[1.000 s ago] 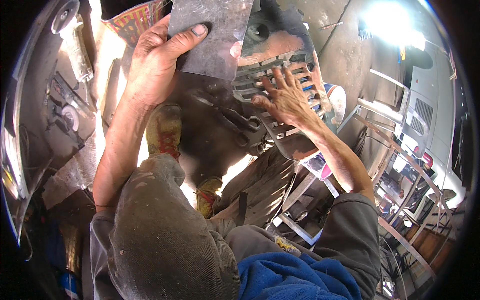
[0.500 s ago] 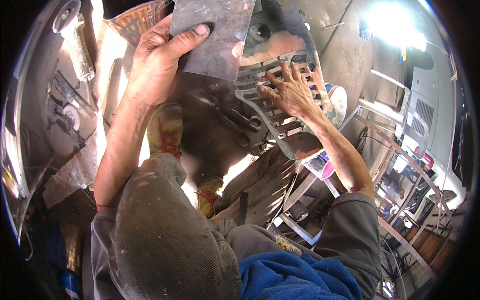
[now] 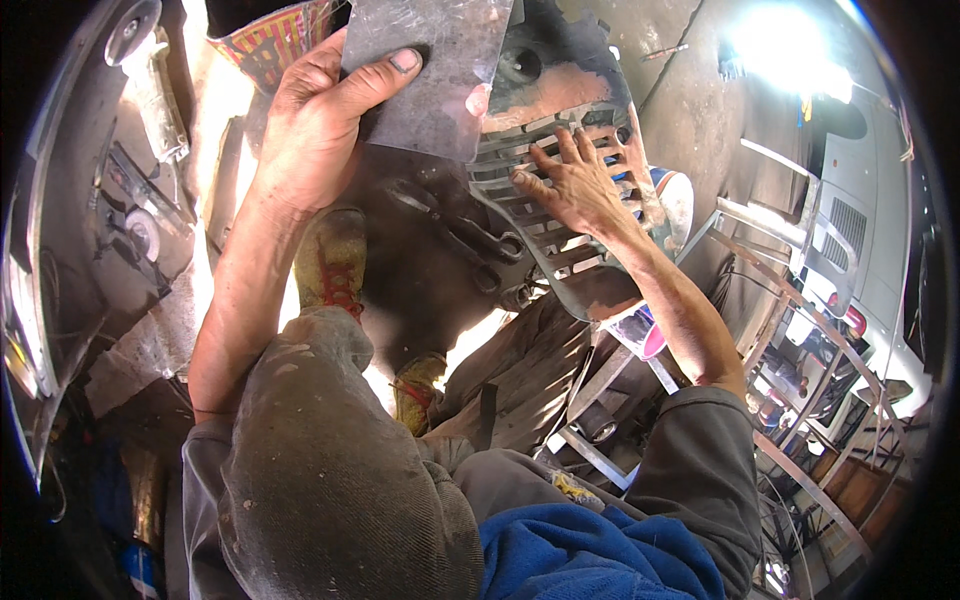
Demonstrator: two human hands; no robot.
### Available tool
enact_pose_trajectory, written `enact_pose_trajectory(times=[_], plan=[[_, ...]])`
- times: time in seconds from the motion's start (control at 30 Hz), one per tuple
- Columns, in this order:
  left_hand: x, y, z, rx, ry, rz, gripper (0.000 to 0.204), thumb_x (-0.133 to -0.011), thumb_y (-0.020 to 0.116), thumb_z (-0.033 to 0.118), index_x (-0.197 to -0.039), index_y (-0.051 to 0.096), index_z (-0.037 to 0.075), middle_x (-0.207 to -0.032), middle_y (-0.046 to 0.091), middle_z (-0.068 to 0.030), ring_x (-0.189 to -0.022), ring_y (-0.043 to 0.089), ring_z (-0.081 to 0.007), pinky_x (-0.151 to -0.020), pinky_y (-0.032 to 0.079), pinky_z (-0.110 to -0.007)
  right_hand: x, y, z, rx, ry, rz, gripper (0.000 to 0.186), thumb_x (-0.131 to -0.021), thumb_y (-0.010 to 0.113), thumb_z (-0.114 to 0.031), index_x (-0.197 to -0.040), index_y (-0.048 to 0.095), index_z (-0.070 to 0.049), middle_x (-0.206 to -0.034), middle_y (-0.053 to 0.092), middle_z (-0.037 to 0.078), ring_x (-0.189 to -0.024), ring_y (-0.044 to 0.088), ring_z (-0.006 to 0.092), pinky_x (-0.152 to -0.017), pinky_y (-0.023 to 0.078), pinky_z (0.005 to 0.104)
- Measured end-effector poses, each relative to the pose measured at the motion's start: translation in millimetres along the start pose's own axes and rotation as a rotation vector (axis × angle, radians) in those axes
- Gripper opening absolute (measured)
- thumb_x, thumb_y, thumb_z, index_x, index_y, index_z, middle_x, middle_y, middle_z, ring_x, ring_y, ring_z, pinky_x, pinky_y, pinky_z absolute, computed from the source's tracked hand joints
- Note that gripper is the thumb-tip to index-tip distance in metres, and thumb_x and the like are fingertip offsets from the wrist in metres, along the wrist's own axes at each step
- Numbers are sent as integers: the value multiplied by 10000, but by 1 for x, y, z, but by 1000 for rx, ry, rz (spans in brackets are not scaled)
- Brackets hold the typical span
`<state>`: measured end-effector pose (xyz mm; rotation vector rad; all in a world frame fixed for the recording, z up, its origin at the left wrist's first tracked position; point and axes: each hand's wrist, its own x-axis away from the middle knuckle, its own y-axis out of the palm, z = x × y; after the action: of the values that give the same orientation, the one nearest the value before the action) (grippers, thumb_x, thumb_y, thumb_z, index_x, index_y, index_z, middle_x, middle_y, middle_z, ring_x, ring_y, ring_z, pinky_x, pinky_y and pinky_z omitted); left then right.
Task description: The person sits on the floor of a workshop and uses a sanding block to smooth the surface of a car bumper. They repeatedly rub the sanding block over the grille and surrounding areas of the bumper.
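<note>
My left hand grips a thin grey metal sheet by its left edge, thumb on top; the fingers beneath are hidden. The sheet's upper part runs out of view. To its right, my right hand lies with fingers spread on a slotted grille panel, touching its bars. This panel is dark, with patches of reddish-brown filler or primer, and the sheet covers part of its left side. A small pinkish spot shows at the sheet's right edge.
Below the panel lie pliers-like tools. An angle grinder is at the far left, near a patterned container. Right of the panel stand a white round can and a metal frame, with a white vehicle beyond.
My right hand has slid very slightly to the left over the grille. My left hand and the metal sheet have barely moved.
</note>
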<state>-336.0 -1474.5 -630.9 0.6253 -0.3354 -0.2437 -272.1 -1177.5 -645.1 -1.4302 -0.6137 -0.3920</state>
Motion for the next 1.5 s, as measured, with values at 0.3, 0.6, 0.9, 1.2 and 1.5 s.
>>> enact_pose_trajectory(times=[0.3, 0.6, 0.9, 1.2, 1.5], plan=[[-1, 2, 1, -14, -9, 7, 288, -890, 651, 137, -1153, 630, 22, -1069, 679, -61, -979, 620, -143, -900, 472, -300, 5, 1, -21, -71, -90, -9, 825, -884, 319, -753, -1378, 516, -122, -1510, 266, 267, -1412, 168, 489, -1133, 185, 596], [0, -1, 0, -61, 3, -2, 390, -897, 626, 169, -1247, 553, 11, -1127, 650, -120, -1009, 653, -216, -872, 544, -368, 11, -1, 8, 138, 8, 37, 801, -892, 305, -744, -1409, 480, -158, -1493, 272, 306, -1408, 159, 511, -1131, 154, 613], [-1, 1, -1, -22, 1, -17, 390, -892, 633, 172, -1238, 562, 7, -1119, 653, -127, -1004, 652, -214, -872, 541, -362, 3, -7, 2, 63, -81, 106, 639, -832, 508, -721, -1249, 635, -254, -1469, 317, 304, -1394, 189, 520, -1094, 174, 666], [1, 4, 3, -59, 5, 12, 367, -894, 630, 154, -1225, 573, 6, -1114, 655, -119, -1002, 649, -215, -880, 534, -348, 0, -11, -1, 31, -109, 54, 728, -764, 532, -781, -1222, 659, -229, -1485, 297, 285, -1396, 184, 511, -1093, 221, 649], [0, 0, 1, 17, -43, 7, 379, -903, 616, 139, -1252, 553, 7, -1124, 652, -117, -1009, 651, -205, -876, 544, -364, 13, 0, 2, 86, -24, 13, 880, -847, 312, -798, -1419, 466, -147, -1527, 235, 267, -1419, 152, 486, -1138, 158, 595]])
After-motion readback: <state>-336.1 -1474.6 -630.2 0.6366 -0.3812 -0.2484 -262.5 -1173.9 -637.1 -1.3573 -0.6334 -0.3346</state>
